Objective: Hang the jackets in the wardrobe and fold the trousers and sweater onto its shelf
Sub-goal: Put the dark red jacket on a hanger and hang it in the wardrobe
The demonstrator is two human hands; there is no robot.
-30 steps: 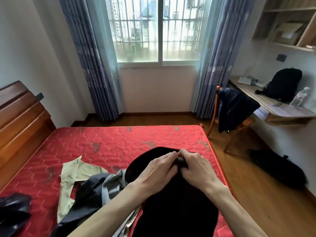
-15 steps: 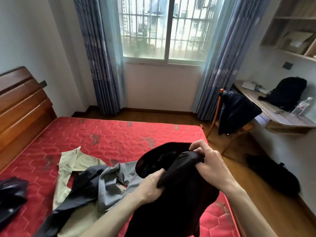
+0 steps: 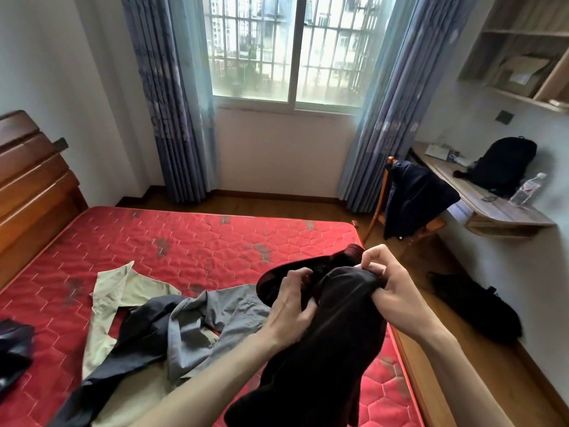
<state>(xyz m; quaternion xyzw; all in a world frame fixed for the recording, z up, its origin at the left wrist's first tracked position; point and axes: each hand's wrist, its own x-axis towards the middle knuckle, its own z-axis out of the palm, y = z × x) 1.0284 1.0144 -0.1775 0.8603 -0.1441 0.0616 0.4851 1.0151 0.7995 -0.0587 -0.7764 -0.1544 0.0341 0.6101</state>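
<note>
Since the frame half a second earlier, the black garment [image 3: 323, 343] is seen raised slightly higher above the near right corner of the red mattress [image 3: 191, 241], and the right hand [image 3: 391, 291] is seen shifted further along its upper edge; the left hand [image 3: 289, 306] is brought up beside it. The garment, probably the sweater though its type cannot be confirmed, is held bunched at its top, the remainder hanging down over the mattress edge; the right hand is closed round a gathered fold, thumb and curled fingers pinching it; the left hand is curled onto the cloth just beside, fingers tucked into the opening. On the mattress, left of the garment, grey trousers [image 3: 184, 318] are laid crumpled over a pale beige piece [image 3: 117, 288]; a dark item [image 3: 12, 349] is partly visible at the mattress's far left edge; beyond the mattress corner a dark jacket [image 3: 412, 201] is draped on a chair [image 3: 381, 192]. The step in hand is judged to be finding the shoulders or hem before folding; it is done well if the hands are moved apart along one seam until the cloth is stretched flat, the garment is shaken once to release twists, and it is lowered onto a bare part of the mattress, away from the trousers, so that nothing is caught beneath.
</note>
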